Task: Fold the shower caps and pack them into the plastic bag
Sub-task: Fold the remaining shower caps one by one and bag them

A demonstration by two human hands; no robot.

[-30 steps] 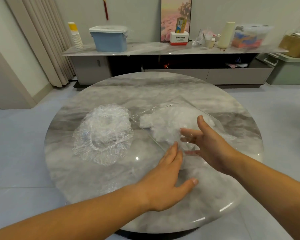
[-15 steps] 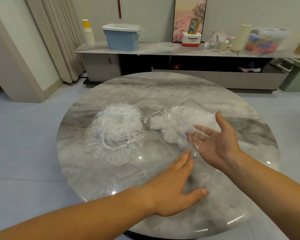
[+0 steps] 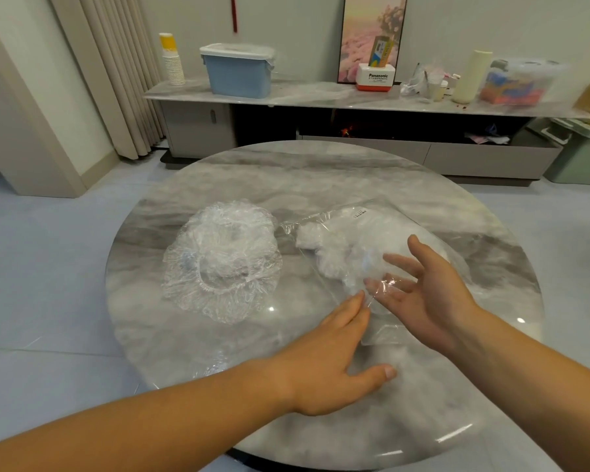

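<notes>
On the round marble surface (image 3: 321, 185), one shower cap (image 3: 223, 260) is seen lying open and unfolded, left of centre, its ruffled elastic rim turned up. Just beside it, to the right, the clear plastic bag (image 3: 375, 212) is laid flat, and a white bundle of folded caps (image 3: 331, 245) is seen packed inside it, towards its far end.

Both hands are brought to the near edge of the bag now. The left hand (image 3: 331, 356) is held flat and low over the surface, fingers straight and together, thumb out to the side, its fingertips at the film's edge. The right hand (image 3: 433, 294) is held spread, palm turned to the left, and its lower fingers (image 3: 385, 294) are viewed through the clear film. Whether they are inside the bag's mouth cannot be told. Nothing is gripped by either hand, and the two sets of fingertips are almost touching.

Behind, a sideboard (image 3: 321, 97) is seen with a blue box (image 3: 239, 74) and stacked paper cups (image 3: 172, 63) on it.
</notes>
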